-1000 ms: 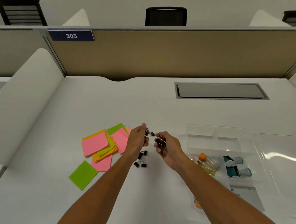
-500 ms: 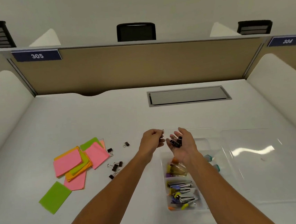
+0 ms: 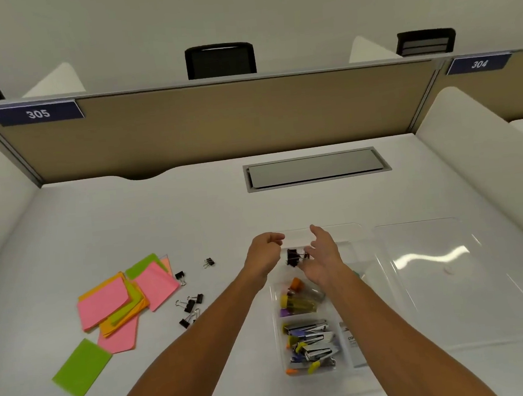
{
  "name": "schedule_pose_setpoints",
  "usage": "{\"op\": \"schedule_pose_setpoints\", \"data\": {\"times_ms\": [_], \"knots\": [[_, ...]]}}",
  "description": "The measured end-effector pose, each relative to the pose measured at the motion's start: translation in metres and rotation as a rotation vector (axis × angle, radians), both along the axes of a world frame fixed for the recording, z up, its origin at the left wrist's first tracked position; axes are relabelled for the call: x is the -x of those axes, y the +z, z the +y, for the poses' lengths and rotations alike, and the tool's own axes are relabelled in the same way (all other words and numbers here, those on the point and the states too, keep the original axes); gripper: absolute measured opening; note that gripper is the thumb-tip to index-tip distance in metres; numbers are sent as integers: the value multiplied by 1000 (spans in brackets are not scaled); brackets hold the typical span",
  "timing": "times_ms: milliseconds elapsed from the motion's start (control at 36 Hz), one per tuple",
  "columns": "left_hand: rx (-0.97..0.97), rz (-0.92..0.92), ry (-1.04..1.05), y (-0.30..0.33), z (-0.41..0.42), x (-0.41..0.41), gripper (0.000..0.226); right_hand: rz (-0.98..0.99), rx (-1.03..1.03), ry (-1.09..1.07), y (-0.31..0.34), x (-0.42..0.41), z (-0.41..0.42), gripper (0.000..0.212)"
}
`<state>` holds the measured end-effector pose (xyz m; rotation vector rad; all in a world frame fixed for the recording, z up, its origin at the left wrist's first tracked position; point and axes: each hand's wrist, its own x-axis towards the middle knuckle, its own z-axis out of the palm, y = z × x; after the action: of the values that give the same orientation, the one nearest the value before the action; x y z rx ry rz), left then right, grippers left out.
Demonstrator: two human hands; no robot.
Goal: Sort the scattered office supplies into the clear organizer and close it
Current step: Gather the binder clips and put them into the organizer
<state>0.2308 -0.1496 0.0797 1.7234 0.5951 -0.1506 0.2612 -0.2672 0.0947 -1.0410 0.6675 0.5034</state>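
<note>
A cluster of black binder clips point(image 3: 294, 256) sits at the palm of the right hand point(image 3: 322, 257), whose fingers are spread and relaxed, above the far compartment of the clear organizer point(image 3: 276, 295). The left hand point(image 3: 263, 252) is loosely curled; whether it pinches a clip cannot be told. Release the clips low over that compartment, clear of the dividers. More loose clips point(image 3: 189, 303) remain beside the sticky notes point(image 3: 117, 302).

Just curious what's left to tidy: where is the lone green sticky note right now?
The green sticky note lies flat on the desk at lower left, apart from the pink and orange pile beyond it.
</note>
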Motion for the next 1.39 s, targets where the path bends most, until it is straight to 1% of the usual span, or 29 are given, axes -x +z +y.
{"op": "schedule_pose_setpoints", "data": {"times_ms": [83, 222, 333, 444, 556, 667, 750, 806, 861, 917, 972, 1000, 1056, 1167, 1278, 1389], "knots": [[44, -29, 20, 0, 7, 4, 43, -17, 43, 60, 2, -1, -1, 65], [98, -124, 104, -4, 19, 12, 35, -106, 83, 136, 7, 2, 1, 49], [71, -168, 168, -10, 27, 23, 27, -162, 119, 186, 11, 4, 6, 45], [-57, -203, 186, -16, 36, 39, 22, -233, 145, 231, 13, 7, 21, 40], [-271, -263, 141, -26, 49, 57, 26, -321, 161, 303, 11, 17, 42, 42], [-475, -300, 141, -40, 67, 79, 29, -384, 225, 427, 4, 25, 66, 44], [-590, -307, 170, -51, 81, 97, 34, -425, 312, 561, -4, 30, 84, 47], [-637, -290, 196, -62, 89, 112, 38, -464, 379, 671, -10, 32, 95, 51], [-680, -228, 195, -74, 96, 127, 45, -512, 463, 783, -17, 36, 105, 56], [-755, -110, 144, -87, 100, 139, 63, -566, 576, 891, -25, 39, 113, 62], [-821, 25, 72, -98, 102, 150, 88, -646, 726, 1020, -34, 40, 122, 67], [-846, 63, 45, -103, 103, 155, 98, -693, 804, 1086, -37, 40, 125, 69], [-894, 95, 1, -109, 104, 163, 107, -762, 938, 1198, -45, 40, 132, 71], [-963, 118, -54, -111, 107, 168, 107, -812, 1095, 1309, -61, 41, 147, 69], [-938, 125, -15, -108, 109, 167, 102, -863, 1165, 1351, -73, 39, 159, 68], [-1025, 82, -38, -110, 110, 170, 91, -970, 1191, 1364, -80, 39, 168, 74]]}}
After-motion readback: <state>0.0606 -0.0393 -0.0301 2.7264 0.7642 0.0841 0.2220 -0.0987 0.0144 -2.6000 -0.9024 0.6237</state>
